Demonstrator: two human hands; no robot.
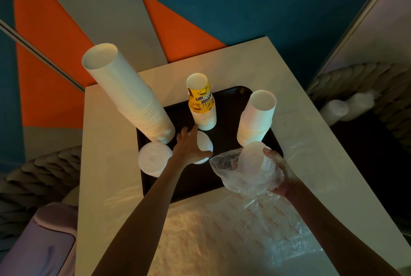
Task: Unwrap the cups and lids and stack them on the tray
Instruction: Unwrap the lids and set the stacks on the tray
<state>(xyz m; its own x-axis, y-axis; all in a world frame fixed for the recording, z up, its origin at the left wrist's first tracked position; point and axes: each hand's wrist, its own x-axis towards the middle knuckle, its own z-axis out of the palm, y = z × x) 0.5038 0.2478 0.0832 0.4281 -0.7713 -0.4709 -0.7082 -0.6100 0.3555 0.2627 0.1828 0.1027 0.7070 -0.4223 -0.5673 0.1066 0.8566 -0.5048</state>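
We count three upright cup stacks on the black tray (200,183): a tall white stack (129,95) at its far left corner, a yellow printed stack (202,103) at the far edge and a short white stack (256,117) at the right edge. Two lid piles sit on its left side. One lid pile (153,161) is at the near left corner; the other lid pile (205,144) lies under the left hand (189,146), fingers spread flat. The right hand (280,171) grips wrapped lids (253,162) over the near right corner. Loose plastic wrap (244,231) covers the table (106,142) at its near edge.

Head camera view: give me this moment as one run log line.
left hand: spread on unwrapped lid stack | right hand: grips wrapped lids | tray: holds three cup stacks
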